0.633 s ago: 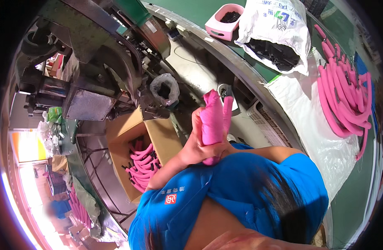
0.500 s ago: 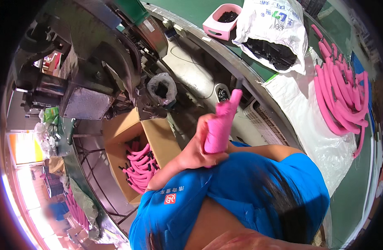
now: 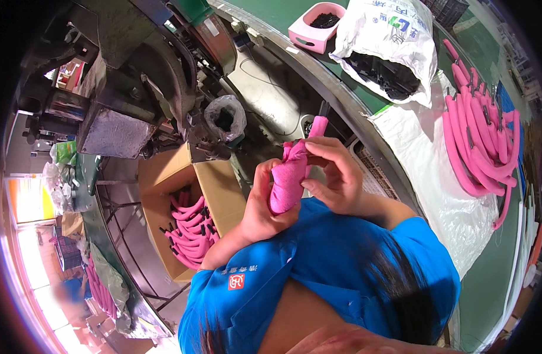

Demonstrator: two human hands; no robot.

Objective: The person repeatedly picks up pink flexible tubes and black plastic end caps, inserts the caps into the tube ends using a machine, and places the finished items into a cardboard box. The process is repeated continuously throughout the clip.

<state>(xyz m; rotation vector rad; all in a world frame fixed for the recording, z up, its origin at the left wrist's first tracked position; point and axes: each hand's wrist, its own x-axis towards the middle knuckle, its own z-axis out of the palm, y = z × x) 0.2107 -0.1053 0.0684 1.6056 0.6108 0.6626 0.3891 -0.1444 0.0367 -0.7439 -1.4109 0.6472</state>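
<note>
Against my chest, my left hand (image 3: pixel 260 206) is closed around a bunched pink cloth (image 3: pixel 287 187). The cloth is wrapped about a pink foam tube (image 3: pixel 320 126), whose upper end sticks out with a dark piece at its tip. My right hand (image 3: pixel 337 177) comes from the other side, its forefinger against the tube where it leaves the cloth and its thumb at the cloth's edge. The tube's lower part is hidden by the cloth and my left hand.
An open cardboard box (image 3: pixel 223 197) at left holds many pink tubes (image 3: pixel 191 227) with black ends. On the green table at right lie more pink tubes (image 3: pixel 474 141), a white sack (image 3: pixel 386 29) of black parts and a pink scoop (image 3: pixel 309 41). A dark machine (image 3: pixel 120 138) stands left, beside a lined bin (image 3: pixel 238 121).
My right hand has come up into view from behind the cloth and now touches the tube and cloth. The wrapped tube has shifted slightly left and down, and the cloth looks more bunched.
</note>
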